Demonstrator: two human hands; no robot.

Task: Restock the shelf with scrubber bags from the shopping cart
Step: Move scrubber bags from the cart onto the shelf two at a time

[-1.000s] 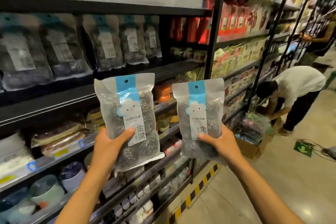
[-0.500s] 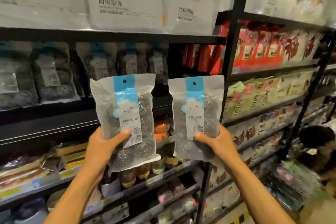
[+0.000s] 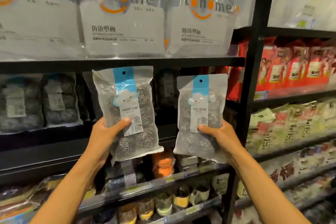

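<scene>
My left hand [image 3: 101, 132] grips one scrubber bag [image 3: 127, 112]; my right hand [image 3: 218, 133] grips another [image 3: 198, 118]; placement step; next, likely seat both upright on the shelf [image 3: 54, 138].

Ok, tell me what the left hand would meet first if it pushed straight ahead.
Probably the stocked scrubber bags behind, touched first by the held bag that the left hand grips, though depth is unclear.

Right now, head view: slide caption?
Left hand grips left scrubber bag, right hand grips right scrubber bag, before scrubber shelf.
</scene>
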